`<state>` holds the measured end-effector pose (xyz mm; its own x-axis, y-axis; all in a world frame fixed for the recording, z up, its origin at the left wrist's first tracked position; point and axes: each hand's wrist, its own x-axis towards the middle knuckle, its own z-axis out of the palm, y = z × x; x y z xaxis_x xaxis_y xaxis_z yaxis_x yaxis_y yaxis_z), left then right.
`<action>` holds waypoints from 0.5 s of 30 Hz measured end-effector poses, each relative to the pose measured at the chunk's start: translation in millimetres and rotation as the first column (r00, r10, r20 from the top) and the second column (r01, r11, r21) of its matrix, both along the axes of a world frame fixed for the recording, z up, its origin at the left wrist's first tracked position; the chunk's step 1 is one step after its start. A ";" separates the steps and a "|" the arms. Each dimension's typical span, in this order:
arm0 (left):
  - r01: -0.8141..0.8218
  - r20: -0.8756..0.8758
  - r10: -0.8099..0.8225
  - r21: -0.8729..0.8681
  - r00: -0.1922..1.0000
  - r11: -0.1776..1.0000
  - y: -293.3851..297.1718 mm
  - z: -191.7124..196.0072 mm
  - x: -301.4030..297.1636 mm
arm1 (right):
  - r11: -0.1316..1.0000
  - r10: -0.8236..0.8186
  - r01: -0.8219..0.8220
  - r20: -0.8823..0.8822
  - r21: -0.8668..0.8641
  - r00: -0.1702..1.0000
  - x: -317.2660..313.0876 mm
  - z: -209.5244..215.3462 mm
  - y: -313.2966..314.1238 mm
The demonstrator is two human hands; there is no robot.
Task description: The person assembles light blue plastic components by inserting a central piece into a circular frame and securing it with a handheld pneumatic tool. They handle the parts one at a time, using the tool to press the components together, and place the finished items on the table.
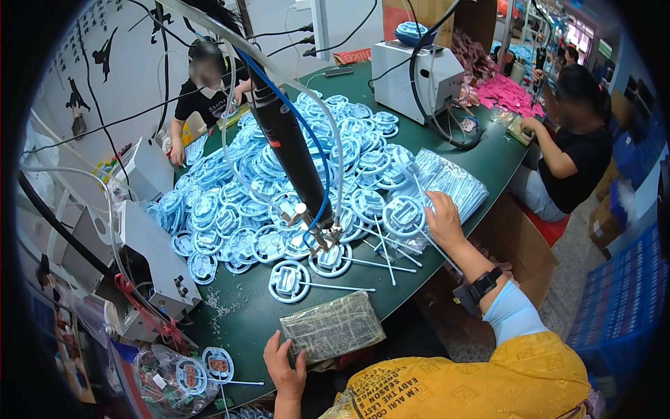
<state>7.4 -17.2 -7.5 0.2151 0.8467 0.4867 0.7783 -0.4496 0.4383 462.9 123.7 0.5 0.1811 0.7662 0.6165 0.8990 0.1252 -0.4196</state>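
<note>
My left hand [285, 369] rests by the near left corner of a tape-wrapped rectangular block [333, 327], its fingers apart and its thumb near the block's edge. Out to the right, the curled fingers of my right hand [447, 222] are at the rim of a round light-blue plastic piece [405, 215] with a stick. Under the tip of a black cylindrical tool [296, 150] sits another round blue piece [329, 260] with its stick pointing right. One more round piece with a stick [289, 281] lies between that tool and the block.
A large heap of blue pieces [237, 188] covers the green table [244, 328]. Bagged sticks [453, 185] lie at right. Grey machine boxes [150, 258] stand left, a white one [419, 77] behind. Two ring pieces [218, 364] lie near left. Co-workers sit across and at right.
</note>
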 end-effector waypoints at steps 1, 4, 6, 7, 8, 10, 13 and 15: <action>0.005 -0.026 -0.005 -0.007 1.000 1.000 -1.4 -1.5 -2.1 | 0.999 -0.026 0.027 0.058 -0.023 0.998 0.9 -8.5 -4.9; -0.029 -0.064 0.028 -0.013 0.998 0.999 -2.4 -10.1 -8.2 | 0.997 -0.071 0.072 0.105 -0.002 0.992 18.1 -26.1 -6.8; -0.051 -0.056 0.050 -0.012 0.997 0.999 -5.3 -17.1 -11.0 | 0.999 -0.046 0.048 0.141 -0.012 0.989 16.2 -22.9 -8.0; -0.086 -0.057 0.086 -0.011 0.995 0.996 -6.5 -18.9 -13.0 | 0.999 -0.017 0.012 0.150 0.037 0.988 8.5 -13.1 -10.7; -0.078 -0.041 0.077 -0.018 0.996 0.997 -5.5 -19.0 -12.5 | 0.999 -0.011 0.004 0.141 0.053 0.990 -0.9 -3.6 -14.1; -0.083 -0.023 0.082 -0.029 0.996 0.996 -4.1 -17.9 -12.1 | 0.978 0.148 -0.157 0.078 0.134 0.986 -30.3 16.2 -22.2; -0.046 -0.021 0.046 0.007 0.999 0.999 4.2 -15.1 -11.2 | 0.876 0.442 -0.448 0.072 0.178 0.894 -81.8 32.0 -46.0; -0.035 -0.036 0.036 0.021 0.999 0.999 1.2 -8.0 -14.4 | 0.754 0.656 -0.653 -0.036 0.065 0.754 -123.1 30.2 -57.2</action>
